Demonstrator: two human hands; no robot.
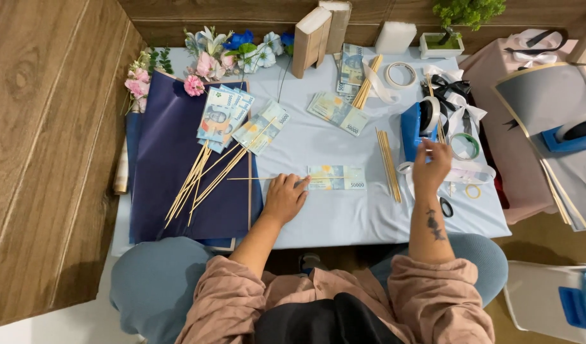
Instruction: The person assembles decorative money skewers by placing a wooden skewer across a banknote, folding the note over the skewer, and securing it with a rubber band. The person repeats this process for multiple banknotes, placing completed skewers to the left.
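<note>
Banknote (336, 178) lies flat mid-counter, a thin skewer (267, 178) laid across it and running out to the left. Left hand (284, 197) rests palm-down at the note's left edge, grip slack, fingertips pressing on the skewer and note, nothing clasped. Right hand (431, 167) raised just beside the blue tape dispenser (412, 130), fingers loosely spread; cannot tell whether it pinches tape. Counter (344, 220) covered in pale blue cloth. Left: navy paper sheet (165, 178) bearing notes fixed on skewers (226, 114). Right of the banknote: bundle of loose skewers (388, 162). Farther: note stack (337, 111), artificial flowers (223, 54), books (321, 35).
</note>
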